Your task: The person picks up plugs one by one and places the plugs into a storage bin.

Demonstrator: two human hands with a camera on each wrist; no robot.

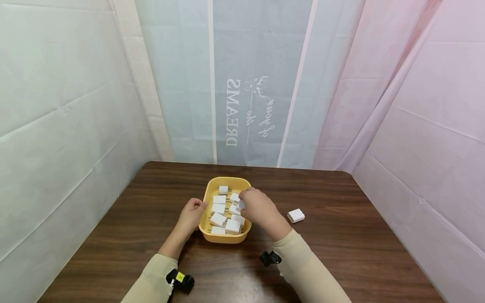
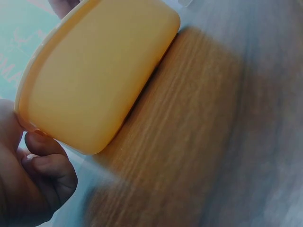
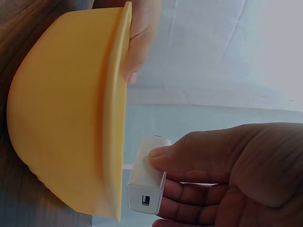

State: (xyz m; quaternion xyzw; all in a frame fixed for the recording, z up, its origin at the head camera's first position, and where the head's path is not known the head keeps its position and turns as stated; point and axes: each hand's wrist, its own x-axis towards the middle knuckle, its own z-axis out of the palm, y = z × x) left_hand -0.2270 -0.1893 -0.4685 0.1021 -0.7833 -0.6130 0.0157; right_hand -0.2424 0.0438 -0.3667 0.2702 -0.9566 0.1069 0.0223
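A yellow plastic bin [image 1: 225,239] stands on the table with several white USB charger plugs [image 1: 219,200] lying in it. My left hand [image 1: 191,215] grips the bin's left rim, thumb over the edge and fingers curled against the outside, as the left wrist view shows. Over the bin's right side, my right hand [image 1: 259,206] pinches one white USB charger [image 3: 147,177] between thumb and fingers. Its USB port faces the camera in the right wrist view, and it is just above the rim. Another white charger [image 1: 296,216] lies on the table to the right of the bin.
The dark wood table [image 1: 322,252] reaches back to a hanging curtain [image 1: 261,84] with printed lettering. Pale cloth walls stand on the left [image 1: 68,105] and right [image 1: 435,139]. A black wrist-camera mount sits on each forearm.
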